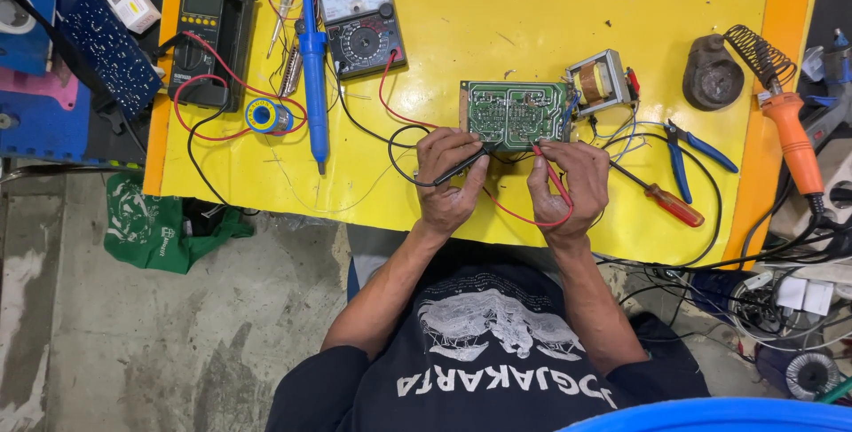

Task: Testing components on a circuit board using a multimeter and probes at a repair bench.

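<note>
1. The yellow table [532,6] fills the upper part of the view, and the person sits at its near edge with both forearms reaching up onto it.
2. An analog meter [359,13] lies at the far edge, left of centre. A dark digital meter [210,37] lies further left, with a solder reel [266,116] just below it.
3. A blue tool [312,59] lies between the two meters, its long axis running straight away from the person.
4. The green board [516,113] lies flat, just beyond both hands and between them. Its long axis runs left to right, and a small transformer [600,82] touches its right end.
5. The left hand [451,179] is closed on the black probe [461,167]. The probe slants up and to the right, with its tip at the board's near edge, left of the middle.
6. The right hand [570,185] pinches the red probe [552,175]. It slants up and to the left, and its tip sits at the near edge, right of the middle.
7. Both hands sit about equally close to the board. The two tips converge on its near edge but stay apart.
8. To the right lie blue pliers [694,153], a red screwdriver [666,201] and an orange iron [792,139]. All are out of the hands' reach as they stand.
</note>
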